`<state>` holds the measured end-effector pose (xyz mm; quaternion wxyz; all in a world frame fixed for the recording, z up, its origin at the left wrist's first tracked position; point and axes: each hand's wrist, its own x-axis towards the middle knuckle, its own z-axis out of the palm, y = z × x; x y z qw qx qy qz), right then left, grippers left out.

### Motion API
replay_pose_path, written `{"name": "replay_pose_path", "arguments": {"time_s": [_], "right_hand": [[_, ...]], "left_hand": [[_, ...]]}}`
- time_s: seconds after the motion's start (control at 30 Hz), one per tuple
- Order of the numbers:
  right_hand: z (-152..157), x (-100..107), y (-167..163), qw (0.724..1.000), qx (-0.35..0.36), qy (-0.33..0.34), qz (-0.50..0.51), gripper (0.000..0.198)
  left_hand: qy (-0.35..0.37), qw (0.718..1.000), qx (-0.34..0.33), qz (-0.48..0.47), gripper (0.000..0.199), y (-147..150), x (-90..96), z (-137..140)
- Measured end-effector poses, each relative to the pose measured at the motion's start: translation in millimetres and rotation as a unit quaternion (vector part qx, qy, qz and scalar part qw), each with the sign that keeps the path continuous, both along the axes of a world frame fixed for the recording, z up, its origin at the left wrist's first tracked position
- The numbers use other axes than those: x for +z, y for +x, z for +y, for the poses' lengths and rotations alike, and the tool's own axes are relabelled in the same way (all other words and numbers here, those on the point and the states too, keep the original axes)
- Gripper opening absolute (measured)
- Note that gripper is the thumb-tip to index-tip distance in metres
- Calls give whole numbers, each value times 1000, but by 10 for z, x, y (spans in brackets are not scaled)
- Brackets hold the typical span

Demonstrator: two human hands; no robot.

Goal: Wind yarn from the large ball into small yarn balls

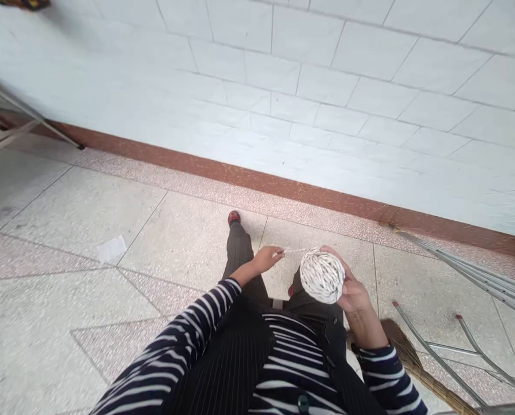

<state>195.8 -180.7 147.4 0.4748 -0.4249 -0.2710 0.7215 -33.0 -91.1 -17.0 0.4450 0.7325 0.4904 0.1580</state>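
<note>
Bright, soft light; wall (283,75) washed out; blur nr edges.

An indoor room, its exact use unclear, is indicated by the far tiled wall (309,69), speckled floor (106,202) and near-right broom (396,341).

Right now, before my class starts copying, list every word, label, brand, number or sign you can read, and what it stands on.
None: no text can be read.
Pale sheet on the floor: too blurred to tell whether it bears print.
Ball of white cord in the right hand: no label visible.
</note>
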Motion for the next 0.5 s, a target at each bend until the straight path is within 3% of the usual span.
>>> {"name": "replay_pose_path", "arguments": {"time_s": [0.2, 0.5], "right_hand": [[-56, 95, -93, 999, 28, 20, 29, 81], [-109, 65, -53, 999, 26, 19, 40, 79]], "left_hand": [[-52, 997, -49, 36, 28, 13, -221, -194], [-37, 984, -81, 153, 26, 28, -142, -347]]}}
